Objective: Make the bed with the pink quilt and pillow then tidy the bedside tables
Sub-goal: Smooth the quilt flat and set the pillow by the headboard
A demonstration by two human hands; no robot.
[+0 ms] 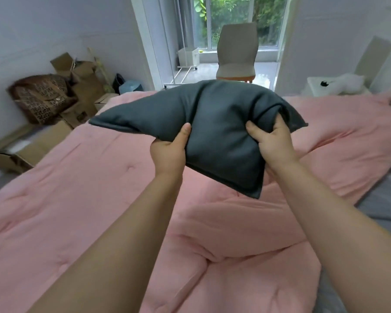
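We are holding the dark pillow (212, 129) above the pink quilt (99, 199), left hand (169, 152) and right hand (273, 143) both pinching its near edge, probably to carry it to its place.

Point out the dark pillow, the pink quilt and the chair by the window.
dark pillow (214, 123), head view, middle of its top face.
pink quilt (81, 195), head view, flat stretch left of the arms.
chair (237, 45), head view, centre of its backrest.
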